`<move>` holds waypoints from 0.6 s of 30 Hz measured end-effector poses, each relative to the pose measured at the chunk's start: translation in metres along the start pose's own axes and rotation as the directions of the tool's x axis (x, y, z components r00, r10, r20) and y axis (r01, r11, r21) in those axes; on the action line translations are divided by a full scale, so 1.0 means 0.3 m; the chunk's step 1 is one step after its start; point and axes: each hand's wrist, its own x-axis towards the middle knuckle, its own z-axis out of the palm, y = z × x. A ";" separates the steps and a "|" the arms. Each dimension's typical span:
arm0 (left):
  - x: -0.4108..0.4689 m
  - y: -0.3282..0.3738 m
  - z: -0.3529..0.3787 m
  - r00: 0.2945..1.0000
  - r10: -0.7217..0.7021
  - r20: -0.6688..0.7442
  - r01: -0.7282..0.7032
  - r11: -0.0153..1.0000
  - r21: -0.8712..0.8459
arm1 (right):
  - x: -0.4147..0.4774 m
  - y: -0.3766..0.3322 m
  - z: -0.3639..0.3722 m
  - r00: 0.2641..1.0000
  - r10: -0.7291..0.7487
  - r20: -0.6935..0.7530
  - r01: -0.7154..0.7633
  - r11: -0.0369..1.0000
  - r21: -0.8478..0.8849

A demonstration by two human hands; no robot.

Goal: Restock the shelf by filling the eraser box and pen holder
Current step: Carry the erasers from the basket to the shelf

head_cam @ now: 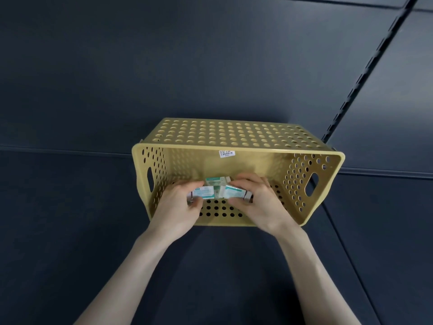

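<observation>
Dark blue shelf panels [70, 231] lie under both forearms. The left hand [178, 207] pinches a teal-and-white eraser packet [203, 192], and the right hand [257, 200] grips a second packet [234, 191]. Around both hands sits the yellow perforated basket [234, 137], mouth toward the person, long axis left-to-right. A slotted upright [365, 73] climbs beyond the right hand.

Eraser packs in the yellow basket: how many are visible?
3. One eraser pack in the left hand, one in the right hand, one behind them in the basket; the hands may hide more.
</observation>
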 end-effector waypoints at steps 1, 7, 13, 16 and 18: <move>-0.001 -0.001 0.000 1.000 -0.004 0.006 0.004 1.000 0.001 | -0.001 0.004 0.002 1.000 0.003 0.024 -0.003 1.000 -0.007; 0.000 -0.009 -0.004 1.000 -0.024 0.008 0.024 1.000 -0.012 | -0.008 0.000 0.007 0.998 0.038 0.057 -0.039 0.999 0.017; 0.008 -0.005 -0.006 0.993 -0.118 0.005 0.118 0.989 -0.089 | -0.010 0.011 -0.041 0.990 0.128 -0.057 -0.124 0.990 0.068; 0.026 0.020 0.004 0.997 -0.080 0.013 0.081 0.984 -0.159 | -0.023 0.038 -0.075 0.976 0.178 -0.122 -0.174 0.984 0.047; 0.047 0.045 0.018 0.999 -0.022 0.026 0.026 0.985 -0.171 | -0.027 0.052 -0.083 0.971 0.189 -0.147 -0.185 0.982 0.043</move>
